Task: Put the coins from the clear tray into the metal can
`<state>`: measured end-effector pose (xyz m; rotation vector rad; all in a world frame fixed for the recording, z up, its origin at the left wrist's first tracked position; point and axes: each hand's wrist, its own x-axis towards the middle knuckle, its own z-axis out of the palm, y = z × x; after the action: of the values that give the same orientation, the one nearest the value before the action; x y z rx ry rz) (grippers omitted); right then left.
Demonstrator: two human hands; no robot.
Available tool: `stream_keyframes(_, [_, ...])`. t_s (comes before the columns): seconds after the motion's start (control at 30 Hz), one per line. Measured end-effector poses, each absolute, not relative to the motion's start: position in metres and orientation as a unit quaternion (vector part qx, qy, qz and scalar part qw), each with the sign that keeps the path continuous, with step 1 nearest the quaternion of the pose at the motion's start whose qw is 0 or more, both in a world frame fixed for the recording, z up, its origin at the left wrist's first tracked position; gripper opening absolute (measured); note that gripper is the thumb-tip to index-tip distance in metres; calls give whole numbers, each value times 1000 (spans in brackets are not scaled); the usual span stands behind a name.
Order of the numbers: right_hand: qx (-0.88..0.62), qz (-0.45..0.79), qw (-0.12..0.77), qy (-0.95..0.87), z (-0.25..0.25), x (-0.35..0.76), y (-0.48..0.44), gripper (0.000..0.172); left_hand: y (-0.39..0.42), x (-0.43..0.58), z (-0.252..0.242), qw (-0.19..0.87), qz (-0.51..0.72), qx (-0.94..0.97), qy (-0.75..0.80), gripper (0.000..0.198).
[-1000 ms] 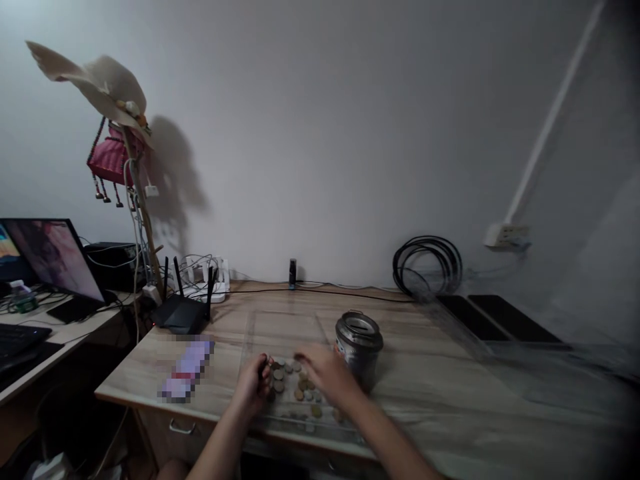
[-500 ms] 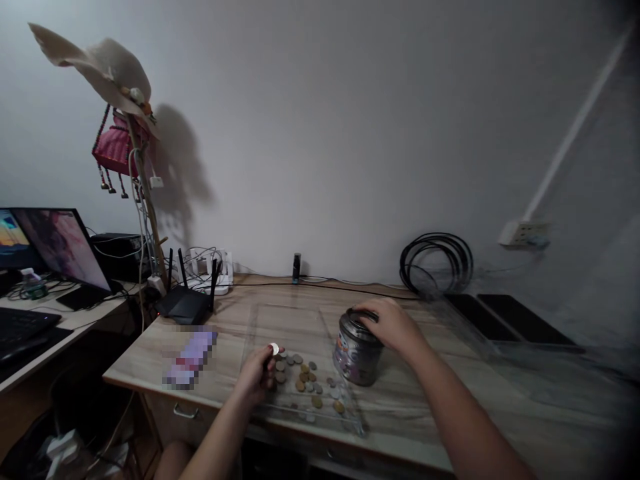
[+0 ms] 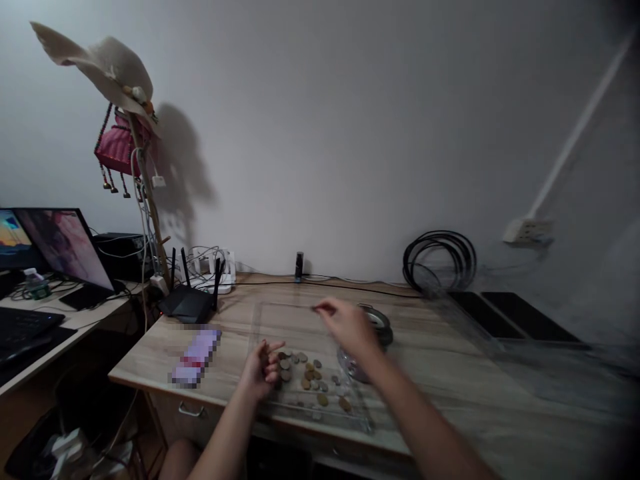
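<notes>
My left hand (image 3: 264, 371) is over the left side of a clear plastic tray (image 3: 287, 319), its index finger stretched out and the other fingers curled into the palm. Whether anything is in that palm is hidden. Right beside it, silver and gold-coloured coins (image 3: 307, 385) lie scattered in the tray. My right hand (image 3: 350, 328) hovers above the tray's right part with thumb and fingers pinched together; no coin shows at the tips. Partly behind this hand and wrist stands a round metal tin (image 3: 381, 327) with a printed side.
Left on the wooden desk (image 3: 145, 363) lie a pixelated purple item (image 3: 198, 357) and a black router (image 3: 187, 303). A small dark bottle (image 3: 299, 267) stands by the wall. Coiled black cable (image 3: 440, 260) and two dark flat panels (image 3: 530, 320) are at right.
My right hand has left the tin's top and moved left over the tray, fingers now pinched. The coin seen at my left fingertips is gone from there, and that index finger is extended.
</notes>
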<state>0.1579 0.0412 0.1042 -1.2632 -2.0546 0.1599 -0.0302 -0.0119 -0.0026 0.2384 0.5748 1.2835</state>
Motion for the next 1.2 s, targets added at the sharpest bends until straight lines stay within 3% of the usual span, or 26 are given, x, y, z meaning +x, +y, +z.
stream_keyframes(0.1, [-538,-17,304,-786,118,218,72,16,-11,-33,-1,717,647,17,258,26])
stream_keyframes(0.27, [-530,-4,192,-826,110,262,97,14,-12,-31,3,690,670,-24,273,30])
stream_keyframes(0.47, [-502,-32,318,-803,94,179,48,28,-16,-32,1,720,653,21,232,42])
stream_keyframes(0.63, [-332,78,174,-924,45,90,-1,24,-16,-32,-2,702,669,33,242,48])
stream_keyframes(0.77, [-301,109,179,-930,21,77,-3,23,-14,-32,-4,702,669,18,242,52])
stream_keyframes(0.87, [-293,104,240,-920,30,105,10,25,-14,-33,-5,713,667,26,213,54])
stream_keyframes(1.03, [-419,3,397,-816,79,201,58,24,-15,-34,-7,730,658,63,177,56])
stream_keyframes(1.2, [-495,-46,243,-833,100,260,99,22,-16,-35,-7,741,643,91,168,57])
